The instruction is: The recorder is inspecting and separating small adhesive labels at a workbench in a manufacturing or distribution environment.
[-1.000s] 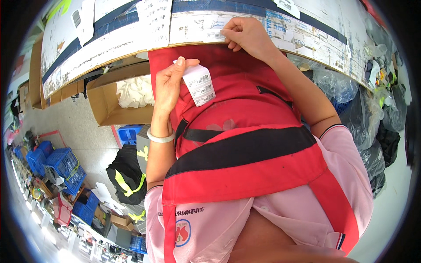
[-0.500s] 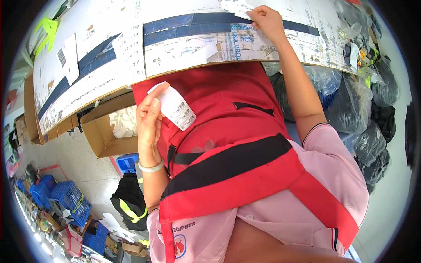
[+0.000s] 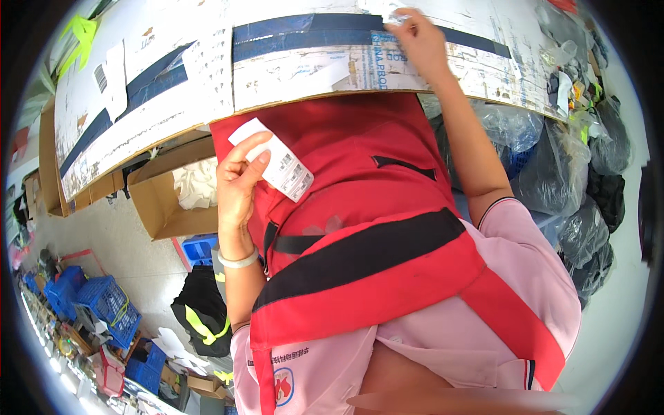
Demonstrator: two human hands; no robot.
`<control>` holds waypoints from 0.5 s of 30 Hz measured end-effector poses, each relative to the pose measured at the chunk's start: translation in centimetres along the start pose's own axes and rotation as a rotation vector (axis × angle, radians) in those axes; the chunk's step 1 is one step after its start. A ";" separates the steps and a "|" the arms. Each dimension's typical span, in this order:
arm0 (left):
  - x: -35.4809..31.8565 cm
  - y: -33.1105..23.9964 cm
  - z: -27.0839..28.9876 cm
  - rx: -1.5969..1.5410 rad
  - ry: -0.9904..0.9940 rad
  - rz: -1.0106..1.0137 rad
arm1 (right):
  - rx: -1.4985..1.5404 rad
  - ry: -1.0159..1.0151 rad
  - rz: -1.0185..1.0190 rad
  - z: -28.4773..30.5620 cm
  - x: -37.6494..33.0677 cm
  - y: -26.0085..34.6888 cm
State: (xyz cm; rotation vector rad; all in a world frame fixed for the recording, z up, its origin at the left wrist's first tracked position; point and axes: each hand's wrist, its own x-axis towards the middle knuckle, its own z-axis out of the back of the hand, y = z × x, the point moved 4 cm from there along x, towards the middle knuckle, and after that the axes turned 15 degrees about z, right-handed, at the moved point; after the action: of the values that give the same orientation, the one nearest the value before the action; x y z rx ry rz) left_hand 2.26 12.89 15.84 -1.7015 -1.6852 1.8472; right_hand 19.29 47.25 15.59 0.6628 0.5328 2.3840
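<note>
In front of my red apron, my left hand [image 3: 238, 183] pinches a white printed label strip [image 3: 285, 164] between thumb and fingers. The strip hangs slanting toward the right, its barcodes facing up. My right hand [image 3: 420, 43] reaches to the far part of the cardboard-covered table [image 3: 297, 72]. Its fingers are closed at a small crumpled white piece [image 3: 394, 15], which looks like paper or film; the fingertips partly hide it. Dark blue tape strips [image 3: 304, 40] run across the cardboard under that hand.
Another barcode label [image 3: 102, 78] lies on the table's left part. Below the table's left edge, an open cardboard box [image 3: 155, 204] holds white cloth. Bagged goods [image 3: 553, 166] crowd the right side. Blue crates [image 3: 111, 311] and a black bundle [image 3: 200, 311] stand at lower left.
The label strip in my left hand has turned slightly and more of its upper end shows. My right hand has shifted a little, staying at the white piece.
</note>
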 end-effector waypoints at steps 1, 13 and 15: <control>0.0 0.0 0.0 0.002 0.008 -0.003 | 0.102 0.072 0.071 -0.7 -0.5 1.6; 0.0 0.0 -0.5 0.045 0.036 -0.025 | 0.234 0.398 0.516 -4.9 -1.3 7.2; 0.0 0.1 -0.5 0.039 0.032 -0.023 | 0.255 0.444 0.413 -3.8 -1.2 6.8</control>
State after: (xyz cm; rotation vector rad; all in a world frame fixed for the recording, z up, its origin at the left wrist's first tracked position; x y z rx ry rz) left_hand 2.64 13.17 15.90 -1.6803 -1.6388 1.8204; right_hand 14.98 40.66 15.66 0.3675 0.9793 2.9047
